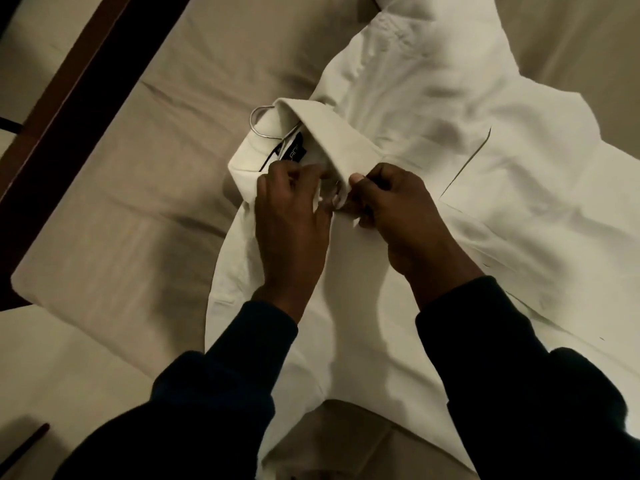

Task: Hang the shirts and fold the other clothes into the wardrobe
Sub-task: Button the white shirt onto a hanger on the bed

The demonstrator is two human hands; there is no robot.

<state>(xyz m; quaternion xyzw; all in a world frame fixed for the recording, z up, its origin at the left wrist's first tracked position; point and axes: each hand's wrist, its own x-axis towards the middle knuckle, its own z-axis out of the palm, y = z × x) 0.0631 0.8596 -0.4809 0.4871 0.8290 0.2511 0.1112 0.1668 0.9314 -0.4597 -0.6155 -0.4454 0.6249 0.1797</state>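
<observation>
Both hands work at the collar front of a white collared cotton shirt (415, 161): left hand (294, 216) pinches one placket edge, right hand (398, 216) pinches the other. Shirt lies spread on a beige-sheeted bed (121, 220), a thin metal wire hanger (263, 119) protruding from its collar.

- The thin metal wire hanger (259, 116) is showing only its hook; the rest is lying hidden inside the white collared shirt (408, 140).
- The black neck label (297, 154) is reading too small and partly covered.
- The left hand (294, 220) and right hand (398, 216) are hiding whatever sits at the collar front between their fingertips.
- The shirt's upper sleeve is running off the top edge.
- A dark reddish stick (26, 445) is getting cut off at the bottom left.
</observation>
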